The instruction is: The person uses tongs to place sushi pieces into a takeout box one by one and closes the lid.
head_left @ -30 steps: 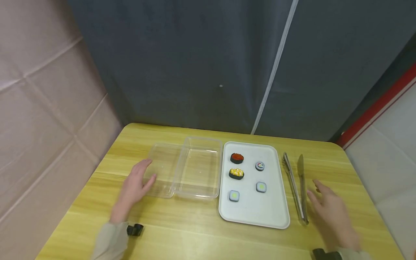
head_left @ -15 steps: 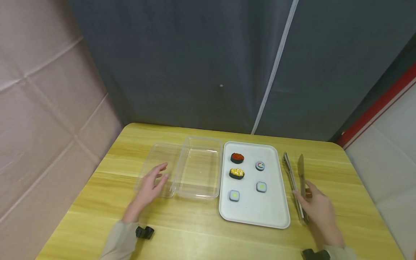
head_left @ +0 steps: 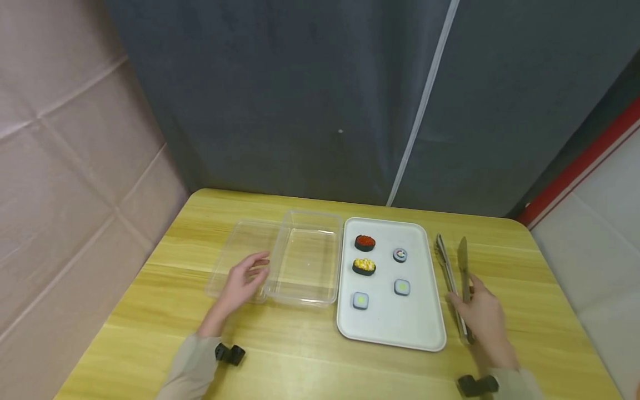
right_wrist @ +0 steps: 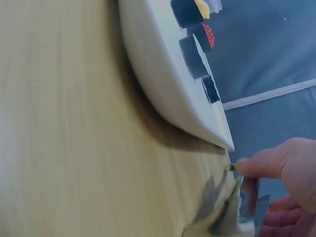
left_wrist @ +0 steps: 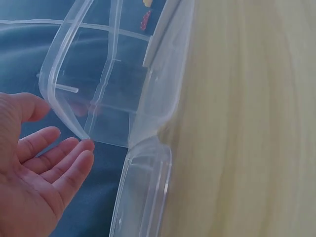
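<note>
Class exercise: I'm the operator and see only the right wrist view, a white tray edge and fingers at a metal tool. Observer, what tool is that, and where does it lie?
Observer: Tongs, lying on the table just right of the tray. The right hand has its fingers on them.
Operator: What is the other hand doing?
Observer: The left hand is open, its fingers at the rim of a clear box left of the tray.
Operator: Anything in that box?
Observer: Nothing shows in it. Its lid lies open on its left side.
Operator: How many sushi pieces are on the tray?
Observer: Five: one red-topped, one yellow-topped and three small rolls.
</note>
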